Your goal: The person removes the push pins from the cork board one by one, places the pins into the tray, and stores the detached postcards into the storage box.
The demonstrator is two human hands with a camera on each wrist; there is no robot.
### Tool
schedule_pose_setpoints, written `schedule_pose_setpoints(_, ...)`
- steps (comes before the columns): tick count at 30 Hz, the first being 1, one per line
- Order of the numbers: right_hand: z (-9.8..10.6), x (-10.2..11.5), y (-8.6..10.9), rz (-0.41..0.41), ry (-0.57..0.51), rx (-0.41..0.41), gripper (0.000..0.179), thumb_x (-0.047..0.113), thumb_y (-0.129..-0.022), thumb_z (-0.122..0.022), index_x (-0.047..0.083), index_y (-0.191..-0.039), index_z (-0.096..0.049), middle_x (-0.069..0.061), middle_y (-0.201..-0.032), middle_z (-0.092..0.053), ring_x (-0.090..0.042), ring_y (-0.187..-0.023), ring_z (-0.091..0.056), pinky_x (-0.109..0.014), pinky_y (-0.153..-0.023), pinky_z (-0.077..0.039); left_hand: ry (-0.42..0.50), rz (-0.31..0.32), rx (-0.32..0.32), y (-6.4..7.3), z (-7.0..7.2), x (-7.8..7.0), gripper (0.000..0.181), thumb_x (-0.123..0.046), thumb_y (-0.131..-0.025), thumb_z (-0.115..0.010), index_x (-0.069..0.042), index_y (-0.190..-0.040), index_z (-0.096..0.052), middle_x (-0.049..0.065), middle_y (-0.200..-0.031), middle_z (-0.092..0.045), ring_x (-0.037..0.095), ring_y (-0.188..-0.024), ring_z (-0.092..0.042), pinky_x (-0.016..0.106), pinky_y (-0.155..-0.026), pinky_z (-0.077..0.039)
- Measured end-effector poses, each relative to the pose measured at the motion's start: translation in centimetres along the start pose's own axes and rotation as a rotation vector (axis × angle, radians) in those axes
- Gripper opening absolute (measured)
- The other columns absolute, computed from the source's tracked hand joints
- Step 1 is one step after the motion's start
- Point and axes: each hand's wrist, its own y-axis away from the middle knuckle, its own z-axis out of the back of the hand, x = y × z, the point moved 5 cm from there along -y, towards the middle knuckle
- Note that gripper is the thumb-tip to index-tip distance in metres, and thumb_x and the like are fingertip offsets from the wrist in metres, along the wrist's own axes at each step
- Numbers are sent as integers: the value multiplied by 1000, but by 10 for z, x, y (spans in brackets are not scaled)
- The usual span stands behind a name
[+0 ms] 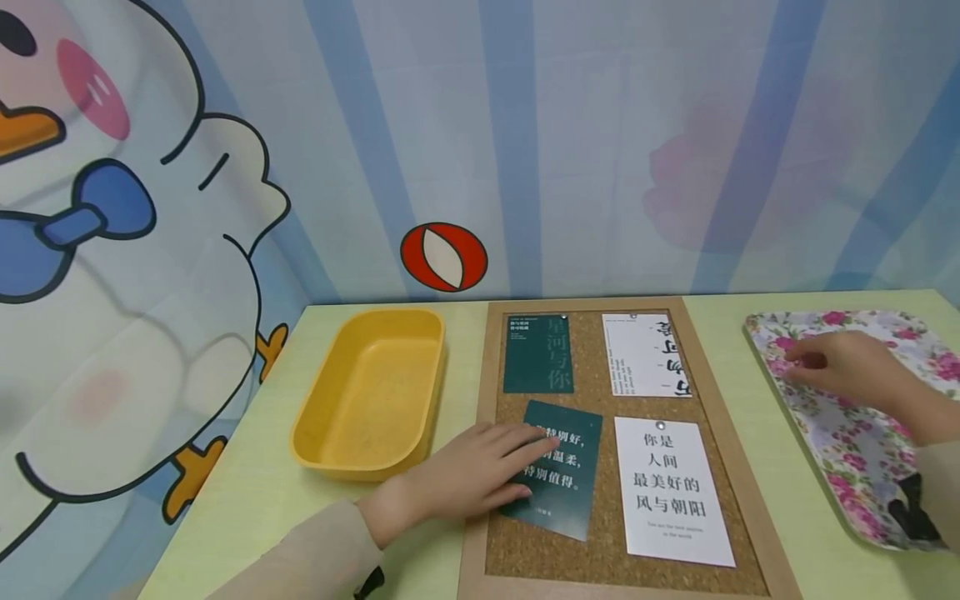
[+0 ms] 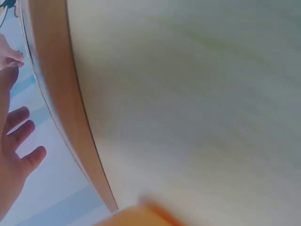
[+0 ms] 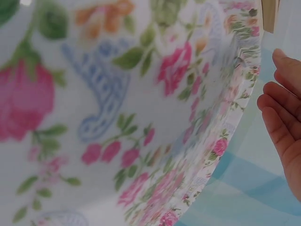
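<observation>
My left hand rests with spread fingers on the left side of a dark green card with white characters. This card lies tilted at the lower left of a wood-framed corkboard. In the left wrist view the left hand shows at the left edge, fingers extended. My right hand is over the far left part of a floral tray, thumb and index finger brought close together. The right wrist view has the right hand beside the tray's rim; I cannot tell whether its fingertips hold anything.
Pinned to the corkboard are another green card, a white card at the upper right and a larger white card below it. A yellow plastic basin stands left of the board. A printed cloth hangs behind the table.
</observation>
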Motion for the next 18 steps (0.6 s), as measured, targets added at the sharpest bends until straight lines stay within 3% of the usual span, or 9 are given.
schedule_pose_setpoints(8, 6, 12, 0, 52, -42, 13, 32, 16, -83, -70, -5, -107, -64, 5, -65, -49, -8, -54, -37, -25, -50, -34, 8, 43, -32, 8, 13, 10, 52, -35, -97, -48, -18, -145, -34, 4, -141, -42, 17, -127, -40, 38, -100, -37)
schedule_pose_setpoints(18, 15, 36, -1, 145, -86, -38, 33, 15, -79, -74, -1, -107, -65, 6, -76, -55, -2, -59, -45, -24, -51, -42, -2, 53, -206, 26, 41, 24, 47, -28, -91, -60, -14, -135, -48, 5, -133, -50, 19, -122, -46, 37, -97, -41)
